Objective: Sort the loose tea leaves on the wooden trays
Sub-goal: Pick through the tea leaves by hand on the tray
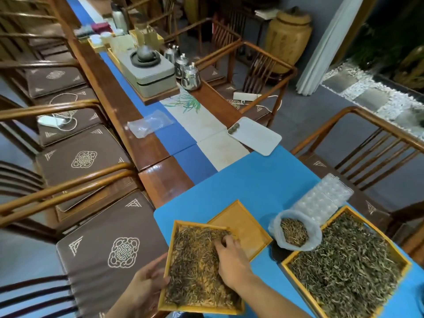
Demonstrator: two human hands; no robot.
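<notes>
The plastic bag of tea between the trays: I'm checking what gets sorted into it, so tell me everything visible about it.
The translucent whitish plastic bag sits upright on the blue table mat, its mouth rolled open into a wide rim. Inside lies a small heap of thin brown-gold tea leaves. It stands between the empty wooden tray and the large wooden tray of greenish leaves, whose corner it seems to touch. A clear plastic blister sheet lies just behind. Neither hand touches it.

Brown leaves (pixel 195 267) fill near tray (pixel 171 239), greener leaves (pixel 344 260) right
</notes>
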